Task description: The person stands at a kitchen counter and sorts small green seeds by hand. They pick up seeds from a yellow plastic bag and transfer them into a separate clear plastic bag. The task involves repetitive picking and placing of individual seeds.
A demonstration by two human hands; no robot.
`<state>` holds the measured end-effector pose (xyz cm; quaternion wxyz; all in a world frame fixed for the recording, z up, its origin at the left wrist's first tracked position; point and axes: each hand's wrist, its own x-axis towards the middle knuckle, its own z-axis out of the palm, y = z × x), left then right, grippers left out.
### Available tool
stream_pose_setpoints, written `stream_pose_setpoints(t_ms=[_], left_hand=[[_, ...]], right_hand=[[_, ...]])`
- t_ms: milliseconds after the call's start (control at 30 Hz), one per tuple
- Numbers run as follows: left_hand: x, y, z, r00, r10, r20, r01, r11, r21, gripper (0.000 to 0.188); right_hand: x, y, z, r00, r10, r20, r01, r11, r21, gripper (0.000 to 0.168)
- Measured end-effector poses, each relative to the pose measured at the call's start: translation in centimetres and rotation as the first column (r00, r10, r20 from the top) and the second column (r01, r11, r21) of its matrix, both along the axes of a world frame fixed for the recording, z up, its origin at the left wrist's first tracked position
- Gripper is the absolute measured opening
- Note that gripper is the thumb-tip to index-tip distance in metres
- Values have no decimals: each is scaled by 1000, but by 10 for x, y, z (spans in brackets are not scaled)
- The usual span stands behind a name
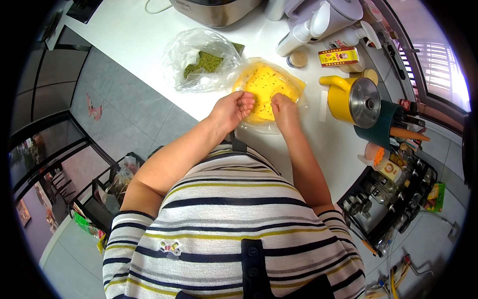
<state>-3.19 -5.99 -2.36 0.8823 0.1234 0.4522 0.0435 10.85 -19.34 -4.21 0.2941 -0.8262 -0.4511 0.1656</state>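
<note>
In front of me on the white countertop (201, 106) lies a bright yellow sheet or flat thing (267, 80), with clear plastic around it. Small dark specks, resembling loose mung beans, are scattered over it. My left hand (235, 108) is at its near left edge, palm turned up and fingers loosely curled. Over its right side is my right hand (284, 111), fingers drawn in tight. Whether either hand pinches a bean or plastic film is hidden. A clear plastic bag (175, 63) touches the left side, holding green mung beans (210, 61).
To the right stand a yellow pot (338, 102) with a glass lid, a small jar (297, 59), a yellow box (339, 56) and a white spray bottle (298, 37). A metallic cooker (216, 13) is at the back. A black rack of bottles (384, 194) stands near right.
</note>
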Motion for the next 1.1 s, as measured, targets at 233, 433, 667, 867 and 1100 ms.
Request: stream_pose_setpoints(t_ms=[233,433,667,867,1100], left_hand=[[6,-7,6,1000,6,24,-5,999,-54,35],[5,-7,0,998,-49,31,50,998,-45,36],[3,-3,-4,997,25,79,-19,997,-78,35],[1,3,-1,997,56,55,-53,998,-44,35],[2,5,1,997,62,36,-61,998,-33,36]], right_hand=[[-14,15,52,667,-37,-744,78,997,20,10],[30,-3,-10,991,41,125,24,879,-475,20],[27,0,-26,641,-311,-701,203,950,-236,24],[37,6,-14,866,-303,-398,235,949,-211,17],[23,19,-8,998,-40,-43,35,995,-93,12]])
